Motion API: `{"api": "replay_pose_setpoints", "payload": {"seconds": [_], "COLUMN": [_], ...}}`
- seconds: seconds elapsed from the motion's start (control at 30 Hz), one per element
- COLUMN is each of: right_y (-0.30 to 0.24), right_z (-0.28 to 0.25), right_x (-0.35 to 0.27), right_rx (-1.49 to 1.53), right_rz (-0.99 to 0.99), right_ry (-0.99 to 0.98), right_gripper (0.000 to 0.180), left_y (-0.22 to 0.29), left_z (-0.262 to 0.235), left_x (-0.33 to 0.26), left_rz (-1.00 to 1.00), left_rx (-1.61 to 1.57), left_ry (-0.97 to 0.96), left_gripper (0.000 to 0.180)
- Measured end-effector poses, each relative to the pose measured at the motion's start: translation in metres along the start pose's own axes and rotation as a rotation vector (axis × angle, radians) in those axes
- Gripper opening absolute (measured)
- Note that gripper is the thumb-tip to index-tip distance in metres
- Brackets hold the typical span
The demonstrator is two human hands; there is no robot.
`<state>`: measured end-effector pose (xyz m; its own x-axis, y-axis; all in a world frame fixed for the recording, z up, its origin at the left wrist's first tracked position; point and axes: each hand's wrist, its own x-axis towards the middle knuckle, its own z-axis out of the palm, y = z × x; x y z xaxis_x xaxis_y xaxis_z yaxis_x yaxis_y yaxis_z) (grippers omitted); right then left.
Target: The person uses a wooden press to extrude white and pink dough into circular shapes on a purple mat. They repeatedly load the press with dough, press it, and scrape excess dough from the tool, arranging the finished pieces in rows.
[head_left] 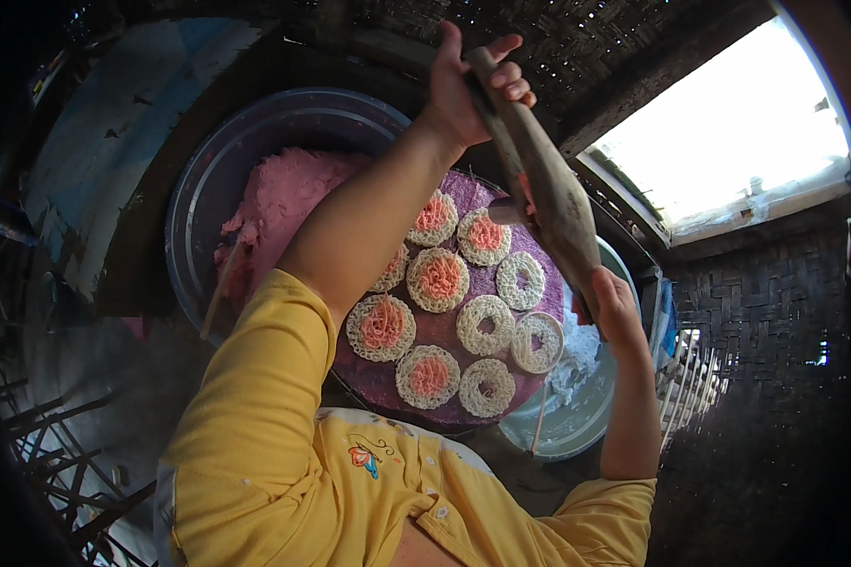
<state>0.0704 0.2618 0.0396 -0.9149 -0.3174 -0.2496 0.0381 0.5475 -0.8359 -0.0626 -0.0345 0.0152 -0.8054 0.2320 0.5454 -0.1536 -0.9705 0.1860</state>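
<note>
A long wooden dough press (548, 180), thick in the middle with a short tube jutting from its side, slants above the round purple work surface (411, 342). My left hand (468, 93) is closed round its far end, thumb and one finger sticking out. Its near right end sits in the closed grip of my right hand (616, 307). Pink dough smears the press. Beneath lie several lacy white dough rings; one white ring (487, 326) has a bare hole, while another round (381, 328) has pink strands heaped in its centre.
At the left a large dark basin (184, 222) holds a mass of pink dough (288, 194) with a stick (222, 283) in it. A pale green basin (600, 416) with whitish dough (575, 364) stands at the right. A bright window (728, 123) and woven wall (766, 321) lie beyond.
</note>
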Motion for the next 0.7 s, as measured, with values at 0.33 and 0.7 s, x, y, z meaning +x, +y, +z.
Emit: {"api": "replay_pose_setpoints", "payload": {"seconds": [0.33, 0.7], "right_y": [0.019, 0.034], "right_z": [-0.046, -0.043], "right_x": [-0.051, -0.059], "right_rx": [0.086, 0.029], "right_rz": [0.237, 0.249], "right_ry": [-0.046, 0.04], "right_gripper": [0.054, 0.052], "left_y": [-0.082, -0.099], "left_z": [0.0, -0.01], "left_x": [-0.022, -0.029], "left_rz": [-0.035, -0.053], "left_rx": [-0.115, -0.156], "left_ry": [0.329, 0.436], "left_gripper": [0.075, 0.077]}}
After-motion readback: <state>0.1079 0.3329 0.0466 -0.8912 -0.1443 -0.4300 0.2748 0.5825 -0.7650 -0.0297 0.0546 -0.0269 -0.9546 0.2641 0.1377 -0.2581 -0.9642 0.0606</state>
